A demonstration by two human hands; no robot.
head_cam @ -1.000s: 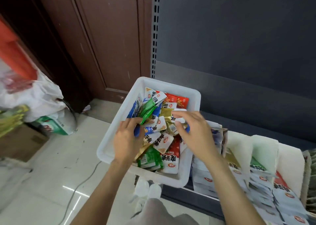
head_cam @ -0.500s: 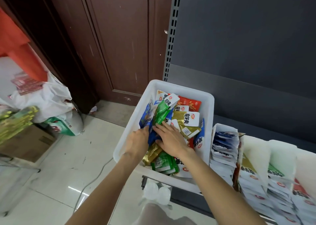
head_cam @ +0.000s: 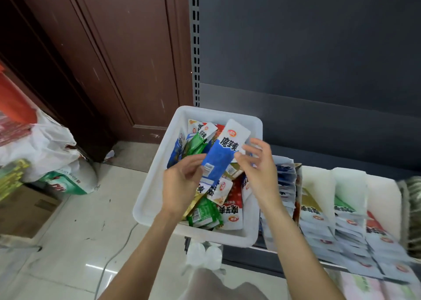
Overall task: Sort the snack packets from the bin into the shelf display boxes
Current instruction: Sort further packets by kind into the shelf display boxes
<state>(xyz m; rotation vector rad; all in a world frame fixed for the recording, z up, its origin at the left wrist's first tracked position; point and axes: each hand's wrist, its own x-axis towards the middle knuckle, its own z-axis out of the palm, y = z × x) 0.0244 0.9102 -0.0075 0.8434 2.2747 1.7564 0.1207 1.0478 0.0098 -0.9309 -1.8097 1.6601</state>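
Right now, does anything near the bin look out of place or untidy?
Mostly no. Inside the white bin the snack packets lie jumbled at all angles, unlike the neat rows in the display boxes. A thin cable trails loose across the floor below.

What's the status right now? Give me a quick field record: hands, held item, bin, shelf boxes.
left hand: grips the lower part of the blue packet
right hand: thumb on the packet's right edge, fingers spread
blue packet: lifted above the bin, tilted
bin: white, holds mixed green, gold, red and blue packets
display boxes: right of the bin, with packets in rows
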